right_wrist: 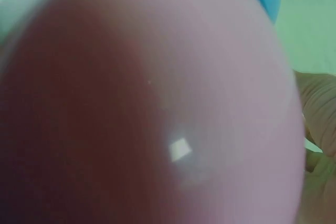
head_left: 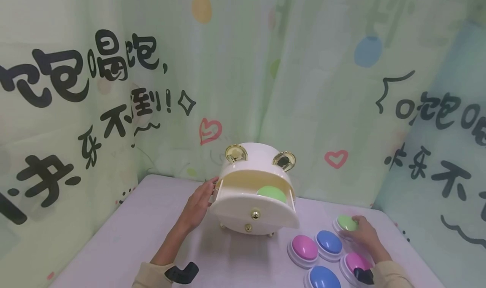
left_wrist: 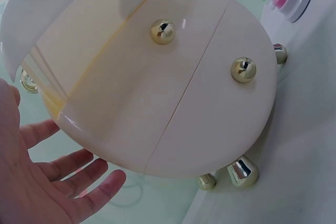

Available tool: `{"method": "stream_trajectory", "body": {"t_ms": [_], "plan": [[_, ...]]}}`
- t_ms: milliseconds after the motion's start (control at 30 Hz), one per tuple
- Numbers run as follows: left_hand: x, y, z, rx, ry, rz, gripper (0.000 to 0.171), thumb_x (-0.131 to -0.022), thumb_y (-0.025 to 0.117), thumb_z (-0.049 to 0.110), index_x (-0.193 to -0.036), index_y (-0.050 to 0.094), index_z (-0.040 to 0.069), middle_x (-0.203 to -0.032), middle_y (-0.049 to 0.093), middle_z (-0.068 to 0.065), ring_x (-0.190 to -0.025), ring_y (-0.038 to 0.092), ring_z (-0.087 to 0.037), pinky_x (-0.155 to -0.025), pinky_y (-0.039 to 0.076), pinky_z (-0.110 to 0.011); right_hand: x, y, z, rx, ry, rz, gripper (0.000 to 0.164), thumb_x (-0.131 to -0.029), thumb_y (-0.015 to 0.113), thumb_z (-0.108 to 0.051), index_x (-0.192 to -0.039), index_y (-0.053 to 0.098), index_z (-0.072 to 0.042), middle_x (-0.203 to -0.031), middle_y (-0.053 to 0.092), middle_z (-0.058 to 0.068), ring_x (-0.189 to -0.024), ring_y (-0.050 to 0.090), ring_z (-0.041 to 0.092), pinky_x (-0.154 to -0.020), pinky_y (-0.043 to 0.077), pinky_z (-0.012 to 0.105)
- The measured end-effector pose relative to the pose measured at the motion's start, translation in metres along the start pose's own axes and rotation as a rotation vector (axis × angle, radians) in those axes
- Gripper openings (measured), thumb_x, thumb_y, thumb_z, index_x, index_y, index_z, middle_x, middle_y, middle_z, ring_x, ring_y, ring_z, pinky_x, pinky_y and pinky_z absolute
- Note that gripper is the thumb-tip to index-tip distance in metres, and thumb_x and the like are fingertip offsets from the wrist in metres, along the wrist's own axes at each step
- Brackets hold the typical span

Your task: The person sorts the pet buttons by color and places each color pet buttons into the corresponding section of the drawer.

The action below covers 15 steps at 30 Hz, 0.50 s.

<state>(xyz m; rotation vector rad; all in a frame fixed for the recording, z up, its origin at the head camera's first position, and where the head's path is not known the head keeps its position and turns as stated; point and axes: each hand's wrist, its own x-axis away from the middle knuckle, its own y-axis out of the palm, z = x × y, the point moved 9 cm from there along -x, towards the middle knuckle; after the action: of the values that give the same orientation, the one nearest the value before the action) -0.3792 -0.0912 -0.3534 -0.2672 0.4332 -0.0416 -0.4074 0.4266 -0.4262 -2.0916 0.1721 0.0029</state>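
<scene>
A white drawer box (head_left: 251, 203) with gold ears, knobs and feet stands on the table. Its upper drawer is pulled out, and a green domed push button (head_left: 271, 193) lies inside. My left hand (head_left: 199, 199) rests its fingers against the box's left side; the left wrist view shows the fingers (left_wrist: 79, 169) spread loosely along its edge. At the right of the table my right hand (head_left: 363, 234) grips another green push button (head_left: 346, 223) between thumb and fingers. A pink push button (right_wrist: 236, 103) fills most of the right wrist view, hiding what the hand holds.
Two blue push buttons (head_left: 329, 242) and two pink push buttons (head_left: 305, 247) stand in a group between the box and my right forearm. Behind the table (head_left: 125, 233) hangs a printed pale green curtain (head_left: 243, 68), which also closes off both sides.
</scene>
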Motion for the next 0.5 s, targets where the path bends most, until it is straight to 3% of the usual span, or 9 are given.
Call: {"method": "stream_trajectory", "body": {"t_ms": [500], "plan": [[0.0006, 0.0012, -0.0029, 0.014, -0.006, -0.009, 0.049, -0.104, 0.028, 0.044, -0.143, 0.046, 0.02, -0.129, 0.056, -0.009, -0.117, 0.055, -0.027, -0.081, 0.051, -0.035, 0.0011, -0.0004, 0.0067, 0.0, 0.001, 0.033, 0.088, -0.082, 0.072, -0.034, -0.131, 0.026, 0.023, -0.129, 0.033, 0.046, -0.119, 0.034, 0.06, -0.101, 0.029, 0.064]]}}
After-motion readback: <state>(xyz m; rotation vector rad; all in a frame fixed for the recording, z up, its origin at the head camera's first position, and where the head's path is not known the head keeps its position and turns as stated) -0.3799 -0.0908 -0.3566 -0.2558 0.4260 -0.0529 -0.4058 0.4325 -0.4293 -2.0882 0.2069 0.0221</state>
